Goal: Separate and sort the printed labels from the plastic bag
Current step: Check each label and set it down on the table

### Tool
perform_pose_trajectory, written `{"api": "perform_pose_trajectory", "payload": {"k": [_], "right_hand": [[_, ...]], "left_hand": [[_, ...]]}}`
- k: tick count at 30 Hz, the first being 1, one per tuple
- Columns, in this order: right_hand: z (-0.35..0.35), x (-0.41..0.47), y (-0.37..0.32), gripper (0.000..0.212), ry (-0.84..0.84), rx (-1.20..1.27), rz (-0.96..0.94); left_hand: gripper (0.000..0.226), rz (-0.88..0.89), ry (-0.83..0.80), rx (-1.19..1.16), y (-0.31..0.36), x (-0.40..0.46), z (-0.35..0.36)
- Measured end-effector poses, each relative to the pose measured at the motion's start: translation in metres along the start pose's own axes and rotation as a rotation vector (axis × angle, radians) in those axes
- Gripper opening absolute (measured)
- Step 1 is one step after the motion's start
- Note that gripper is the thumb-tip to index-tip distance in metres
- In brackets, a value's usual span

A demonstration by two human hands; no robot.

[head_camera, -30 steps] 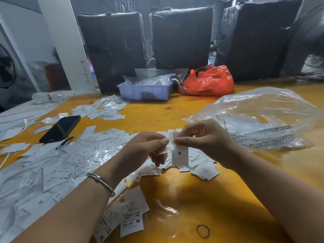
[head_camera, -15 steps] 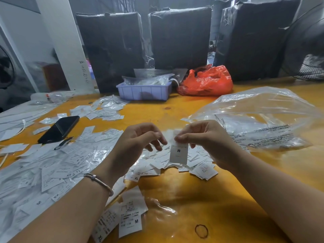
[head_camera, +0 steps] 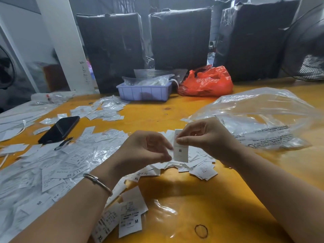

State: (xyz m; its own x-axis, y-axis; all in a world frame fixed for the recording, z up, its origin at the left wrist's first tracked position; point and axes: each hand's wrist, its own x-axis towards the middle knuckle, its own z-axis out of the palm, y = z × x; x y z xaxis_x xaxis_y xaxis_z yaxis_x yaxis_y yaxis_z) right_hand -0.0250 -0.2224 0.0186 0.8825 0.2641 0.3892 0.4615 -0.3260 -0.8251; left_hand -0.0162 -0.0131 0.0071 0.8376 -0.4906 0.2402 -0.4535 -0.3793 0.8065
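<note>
The right hand (head_camera: pixel 208 137) is pinching the upper part of a white label (head_camera: pixel 180 150) between thumb and forefinger; the label is hanging upright below that pinch, with the letter M showing sideways on its lower half. The left hand (head_camera: pixel 140 153) is sitting just to the left of the pinch with its fingers curled toward the label's left edge; that edge is blurred, so whether the fingertips (head_camera: pixel 169 157) are touching the label cannot be told, and nothing else is showing in that hand. A bracelet (head_camera: pixel 98 183) is circling the left wrist.

Directly beneath the pinch a loose heap of labels (head_camera: pixel 196 167) is lying on the yellow table (head_camera: pixel 228 199). Left of the grip a wider spread of labels (head_camera: pixel 57 165) mixed with clear film is covering the table, with a black phone (head_camera: pixel 59 129) lying at its far edge. Right of and beyond the grip a large clear plastic bag (head_camera: pixel 263 120) is resting on the table. Nearer the person than the grip, a small stack of M and XL labels (head_camera: pixel 129 223) and a rubber band (head_camera: pixel 201 231) are lying on the surface.
</note>
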Motion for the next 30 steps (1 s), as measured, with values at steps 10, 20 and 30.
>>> {"api": "perform_pose_trajectory", "payload": {"k": [10, 20, 30], "right_hand": [[-0.001, 0.001, 0.002, 0.014, 0.028, 0.027, 0.012], [-0.014, 0.002, 0.002, 0.044, 0.310, 0.127, -0.127], [-0.009, -0.005, -0.017, 0.011, 0.259, 0.102, -0.242]], "left_hand": [[0.015, -0.099, -0.051, -0.027, -0.005, 0.003, 0.002], [0.025, -0.073, 0.136, -0.209, -0.004, 0.002, -0.002], [0.021, -0.043, 0.163, -0.165, -0.001, 0.001, -0.002]]}}
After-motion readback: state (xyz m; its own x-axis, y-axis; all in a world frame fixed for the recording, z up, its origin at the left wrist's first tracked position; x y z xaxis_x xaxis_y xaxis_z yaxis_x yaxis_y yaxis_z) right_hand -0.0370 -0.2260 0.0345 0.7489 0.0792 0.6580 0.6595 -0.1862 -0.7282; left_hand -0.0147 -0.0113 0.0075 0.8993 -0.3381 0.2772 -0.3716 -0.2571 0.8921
